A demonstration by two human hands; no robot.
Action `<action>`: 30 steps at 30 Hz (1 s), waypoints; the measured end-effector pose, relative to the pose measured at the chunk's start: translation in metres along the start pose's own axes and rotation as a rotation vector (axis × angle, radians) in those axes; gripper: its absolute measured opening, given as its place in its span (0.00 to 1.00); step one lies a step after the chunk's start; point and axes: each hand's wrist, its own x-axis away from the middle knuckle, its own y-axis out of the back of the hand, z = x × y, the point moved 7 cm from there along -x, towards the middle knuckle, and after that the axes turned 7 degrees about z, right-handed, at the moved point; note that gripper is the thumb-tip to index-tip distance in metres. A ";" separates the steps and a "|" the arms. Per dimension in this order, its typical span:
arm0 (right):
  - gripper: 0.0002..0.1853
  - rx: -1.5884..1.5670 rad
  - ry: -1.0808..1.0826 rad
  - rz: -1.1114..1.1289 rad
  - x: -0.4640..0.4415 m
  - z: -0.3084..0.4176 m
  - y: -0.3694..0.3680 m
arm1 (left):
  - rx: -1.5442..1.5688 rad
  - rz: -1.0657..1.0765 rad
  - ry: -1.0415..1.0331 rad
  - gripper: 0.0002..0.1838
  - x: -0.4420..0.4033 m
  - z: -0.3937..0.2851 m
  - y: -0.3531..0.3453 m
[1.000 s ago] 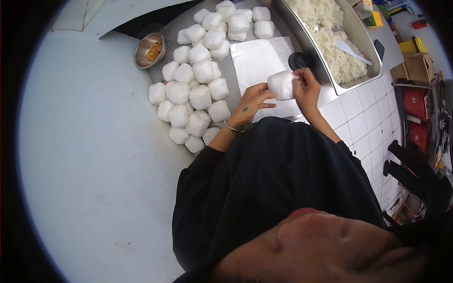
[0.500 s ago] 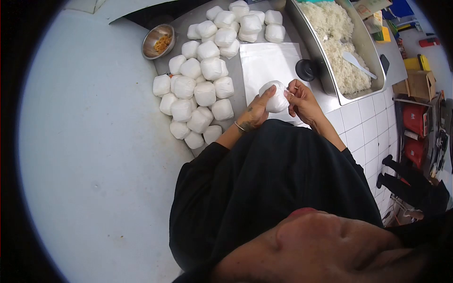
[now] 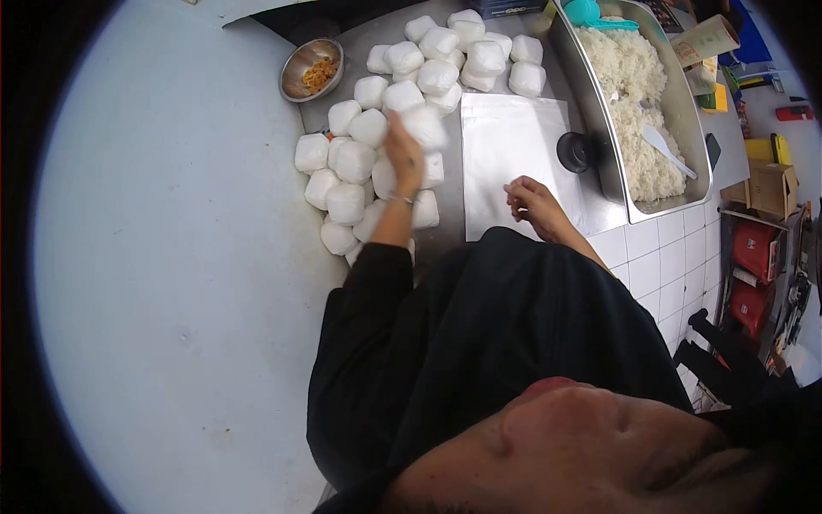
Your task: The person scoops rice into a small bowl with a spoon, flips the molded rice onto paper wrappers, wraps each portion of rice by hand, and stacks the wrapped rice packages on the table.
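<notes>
On my feed I saw a loose, plain black top (image 3: pixel 514 325) with black sleeves (image 3: pixel 379 272), and a thin silvery bangle (image 3: pixel 400 199) at the left wrist (image 3: pixel 403 192).

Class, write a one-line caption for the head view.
Left hand holds a white wrapped packet at the pile; right hand hovers over white sheets.

The black-sleeved left arm (image 3: pixel 377 278) reaches forward, the bare left hand (image 3: pixel 405 156) blurred, fingers pointing away from the torso (image 3: pixel 505 317). The bare right hand (image 3: pixel 534 206) hovers nearer the torso, fingers loosely curled.
</notes>
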 end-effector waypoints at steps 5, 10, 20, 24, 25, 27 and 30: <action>0.09 0.080 0.099 -0.165 0.013 -0.013 0.043 | -0.204 -0.140 -0.060 0.28 -0.135 -0.008 0.072; 0.07 -0.002 0.086 -0.194 0.031 -0.020 0.054 | -0.683 -0.023 -0.033 0.22 -0.174 0.063 0.043; 0.06 0.635 0.666 -0.699 0.139 0.093 0.148 | -1.125 -0.348 -0.112 0.19 -0.145 -0.004 0.029; 0.18 1.528 0.563 -1.229 0.166 0.153 0.267 | -0.373 -0.032 -0.552 0.18 -0.071 -0.070 -0.090; 0.19 1.661 0.451 -1.203 0.158 0.152 0.303 | -0.313 0.294 -0.489 0.16 -0.047 -0.074 -0.139; 0.21 1.914 0.215 -1.131 0.139 0.140 0.362 | -0.281 0.753 -0.624 0.27 0.039 -0.134 -0.219; 0.23 2.069 0.010 -0.815 0.116 0.140 0.392 | -0.435 0.891 -0.907 0.38 0.108 -0.153 -0.284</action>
